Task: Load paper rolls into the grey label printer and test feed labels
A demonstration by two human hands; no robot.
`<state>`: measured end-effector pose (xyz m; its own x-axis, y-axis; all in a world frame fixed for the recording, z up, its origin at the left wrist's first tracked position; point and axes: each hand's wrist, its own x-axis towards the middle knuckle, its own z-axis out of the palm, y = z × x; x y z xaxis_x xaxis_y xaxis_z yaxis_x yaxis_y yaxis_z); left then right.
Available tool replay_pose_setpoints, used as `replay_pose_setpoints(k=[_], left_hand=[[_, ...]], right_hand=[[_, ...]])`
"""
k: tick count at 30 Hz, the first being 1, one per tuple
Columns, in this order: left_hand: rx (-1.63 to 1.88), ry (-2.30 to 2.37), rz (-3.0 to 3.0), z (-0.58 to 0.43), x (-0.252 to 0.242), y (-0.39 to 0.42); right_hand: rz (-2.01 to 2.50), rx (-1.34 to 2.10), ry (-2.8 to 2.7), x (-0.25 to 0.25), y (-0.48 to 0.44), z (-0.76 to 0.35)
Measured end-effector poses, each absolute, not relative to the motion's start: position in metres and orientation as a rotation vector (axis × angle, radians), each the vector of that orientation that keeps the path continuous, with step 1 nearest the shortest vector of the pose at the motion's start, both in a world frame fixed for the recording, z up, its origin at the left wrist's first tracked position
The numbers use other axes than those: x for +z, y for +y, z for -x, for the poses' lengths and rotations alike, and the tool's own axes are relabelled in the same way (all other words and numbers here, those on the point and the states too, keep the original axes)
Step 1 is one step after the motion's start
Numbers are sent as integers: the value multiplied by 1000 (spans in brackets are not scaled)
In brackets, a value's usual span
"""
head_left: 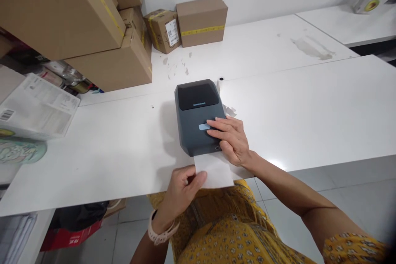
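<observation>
A dark blue-grey label printer (198, 115) with a black top panel and a light blue button (204, 126) stands near the front of the white table. A blank white label sheet (215, 171) comes out of its front edge and reaches past the table edge. My left hand (184, 185) pinches the left side of that sheet, thumb on top and fingers beneath. On the printer's right front part rests my right hand (230, 138), its fingers stretched out, with fingertips at the right end of the button. Its thumb lies at the printer's front corner.
Large cardboard boxes (114, 62) are stacked at the left, with smaller taped boxes (202, 22) by the wall. A white printed box (46, 105) stands far left. Behind the printer is a small white roll (221, 80); torn scraps (229, 110) lie on its right.
</observation>
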<state>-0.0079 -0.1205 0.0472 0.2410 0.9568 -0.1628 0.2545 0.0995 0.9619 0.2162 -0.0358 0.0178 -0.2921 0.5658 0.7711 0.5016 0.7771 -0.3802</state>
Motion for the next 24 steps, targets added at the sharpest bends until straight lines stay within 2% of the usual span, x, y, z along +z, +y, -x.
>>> replay_pose_setpoints(k=[2, 6, 8, 15, 24], left_hand=[[958, 1287, -1543, 24, 65, -109], [1515, 1369, -1620, 42, 91, -61], [1616, 1394, -1649, 42, 93, -31], [1551, 1439, -1599, 33, 56, 12], [1449, 1324, -1547, 14, 19, -22]], right_hand=[[849, 93, -2016, 30, -34, -218], [942, 40, -2190, 59, -32, -220], [950, -10, -2242, 72, -31, -219], [867, 99, -2357, 89, -15, -212], [906, 450, -2068, 47, -16, -220]])
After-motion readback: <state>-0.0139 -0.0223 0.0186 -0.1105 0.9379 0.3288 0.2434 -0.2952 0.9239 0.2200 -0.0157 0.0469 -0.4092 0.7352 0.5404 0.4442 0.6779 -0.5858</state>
